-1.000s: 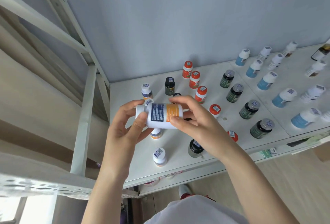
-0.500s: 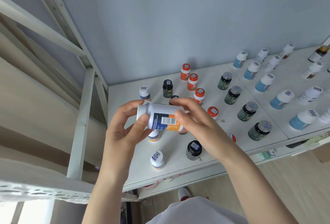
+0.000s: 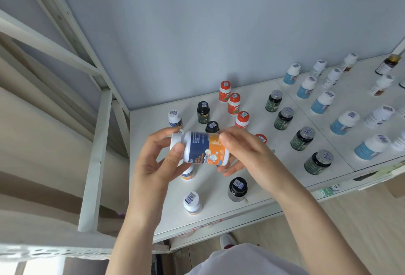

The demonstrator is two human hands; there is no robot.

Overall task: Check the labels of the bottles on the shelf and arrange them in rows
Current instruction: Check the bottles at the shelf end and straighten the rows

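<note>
Up front, the shelf (image 3: 153, 209) has bare board along its left side and by its front edge, where only a white-capped bottle (image 3: 191, 202) and a black-capped jar (image 3: 237, 188) stand apart. Above that patch the held bottle (image 3: 203, 148) lies sideways in the air, cap leftward, blue-and-orange label up. The left hand (image 3: 157, 160) curls round the cap end. The right hand (image 3: 245, 154) pinches the base end. Behind, orange-capped bottles (image 3: 233, 103), dark green bottles (image 3: 282, 119) and blue-labelled bottles (image 3: 322, 102) stand in slanted rows before the grey wall (image 3: 197, 44).

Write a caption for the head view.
The left hand and right hand hold a white, blue-and-orange-labelled plastic bottle sideways above the white shelf.
</note>
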